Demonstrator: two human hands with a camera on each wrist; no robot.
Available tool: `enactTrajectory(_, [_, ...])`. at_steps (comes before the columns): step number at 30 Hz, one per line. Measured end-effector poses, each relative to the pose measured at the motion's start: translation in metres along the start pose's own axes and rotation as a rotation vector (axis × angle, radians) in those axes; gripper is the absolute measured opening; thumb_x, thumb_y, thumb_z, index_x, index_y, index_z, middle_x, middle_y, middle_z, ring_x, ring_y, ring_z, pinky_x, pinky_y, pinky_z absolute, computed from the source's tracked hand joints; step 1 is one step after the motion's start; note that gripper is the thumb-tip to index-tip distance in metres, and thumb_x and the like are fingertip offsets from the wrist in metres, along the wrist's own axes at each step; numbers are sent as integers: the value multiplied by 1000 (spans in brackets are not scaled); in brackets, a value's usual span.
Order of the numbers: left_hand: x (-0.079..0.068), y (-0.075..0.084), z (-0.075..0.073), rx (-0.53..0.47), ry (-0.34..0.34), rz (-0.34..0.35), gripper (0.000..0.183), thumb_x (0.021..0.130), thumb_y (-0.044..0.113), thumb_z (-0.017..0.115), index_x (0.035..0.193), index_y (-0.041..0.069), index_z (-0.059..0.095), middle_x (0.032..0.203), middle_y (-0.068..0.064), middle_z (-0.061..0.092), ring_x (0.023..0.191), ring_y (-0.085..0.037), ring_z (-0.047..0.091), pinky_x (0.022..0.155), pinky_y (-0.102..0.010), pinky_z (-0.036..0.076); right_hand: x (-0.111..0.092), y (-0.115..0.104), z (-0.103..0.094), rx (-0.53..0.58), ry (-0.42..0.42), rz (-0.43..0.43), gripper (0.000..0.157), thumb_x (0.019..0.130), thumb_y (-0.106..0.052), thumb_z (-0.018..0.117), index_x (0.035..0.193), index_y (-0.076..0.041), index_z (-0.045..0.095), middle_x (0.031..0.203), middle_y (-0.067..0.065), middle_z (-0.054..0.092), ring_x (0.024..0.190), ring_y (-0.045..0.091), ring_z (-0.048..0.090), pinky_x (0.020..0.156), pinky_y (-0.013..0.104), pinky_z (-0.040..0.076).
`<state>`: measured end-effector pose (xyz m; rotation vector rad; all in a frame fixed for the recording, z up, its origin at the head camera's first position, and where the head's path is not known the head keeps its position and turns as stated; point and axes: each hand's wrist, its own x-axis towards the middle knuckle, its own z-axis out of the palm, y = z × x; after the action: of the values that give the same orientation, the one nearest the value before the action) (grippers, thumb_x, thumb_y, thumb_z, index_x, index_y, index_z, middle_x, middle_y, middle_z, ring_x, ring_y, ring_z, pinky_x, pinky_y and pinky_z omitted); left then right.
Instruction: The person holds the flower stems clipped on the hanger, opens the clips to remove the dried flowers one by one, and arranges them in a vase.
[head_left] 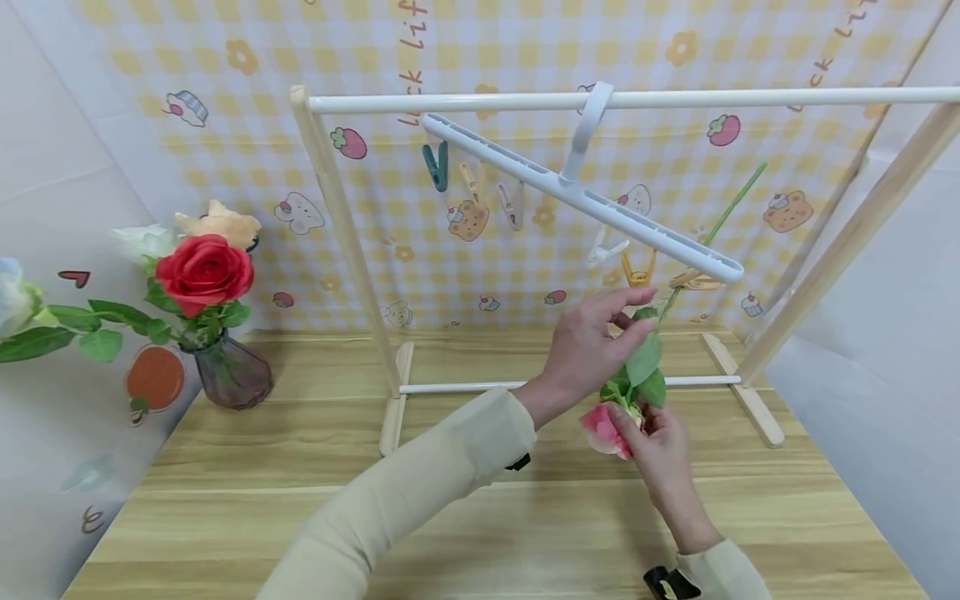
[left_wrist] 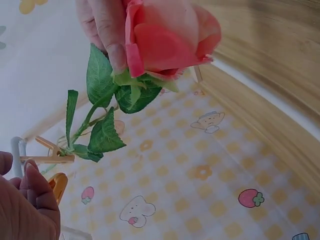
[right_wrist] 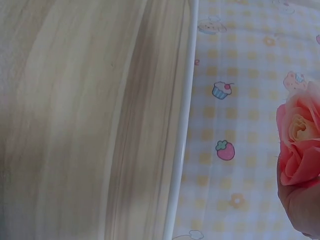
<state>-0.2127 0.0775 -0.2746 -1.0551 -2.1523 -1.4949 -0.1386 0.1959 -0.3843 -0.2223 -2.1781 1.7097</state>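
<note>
A pink rose hangs head down, its green stem rising past the low end of a white clothes hanger. My right hand pinches it just behind the bloom; the right wrist view has the bloom at its edge. In the left wrist view, a peach clothespin on the hanger meets the stem below the leaves. My left hand is raised beside the leaves, fingers bent and thumb apart from them. Its fingertips are close to the peach clothespin and an orange clothespin.
The hanger hooks over a white rail on a wooden frame, tilted down to the right. Teal, pink and white clothespins hang from it. A glass vase with a red rose and other flowers stands left.
</note>
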Motion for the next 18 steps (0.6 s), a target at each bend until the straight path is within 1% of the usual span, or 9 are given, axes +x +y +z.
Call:
enactTrajectory(3, [3,1,3,2,-2,16,37,87,11,66,123,5,61,117,-7,66,77,-8,66,49,-9,41,-3,0,3,12,8,-29,19,85,-2,66,103,3,63,78,-12,58,62,0,48,49,15,41])
enactTrajectory(5, [5,2,5,3,-5,31,39,87,10,66,124,3,59,119,-9,65,77,-8,67,54,-8,43,-4,1,6,10,17,-59,18,84,0,67,102,2,63,78,-12,58,62,0,46,49,14,40])
enactTrajectory(9, [9,3,10,38,-9,43,43,86,11,67,126,1,57,122,-10,63,77,-7,67,67,-7,45,-7,2,11,4,17,-105,17,82,2,69,98,1,64,73,-11,56,53,0,40,44,17,35])
enactTrajectory(11, [11,4,13,61,-10,36,45,86,13,68,127,2,56,123,-10,63,77,-6,67,71,-5,44,-10,0,14,-8,11,-108,17,81,3,69,97,0,63,68,-11,52,48,1,38,41,18,33])
enactTrajectory(14, [13,6,18,70,-8,26,46,85,14,70,127,4,56,122,-8,63,76,-4,66,74,-5,43,-15,-11,18,-35,2,-122,18,80,6,68,96,3,62,63,-9,48,44,1,36,38,19,33])
enactTrajectory(16, [14,7,20,73,-5,19,45,84,14,71,126,5,57,121,-7,63,75,-4,66,72,-5,43,-19,-19,21,-59,2,-134,17,78,8,68,94,6,61,59,-7,44,44,1,34,38,19,32])
enactTrajectory(18, [14,7,23,65,2,16,42,83,13,71,122,5,58,118,-7,63,74,-4,66,70,-5,43,-22,-27,23,-72,-10,-145,17,78,9,68,93,8,59,59,-4,43,45,1,34,39,19,32])
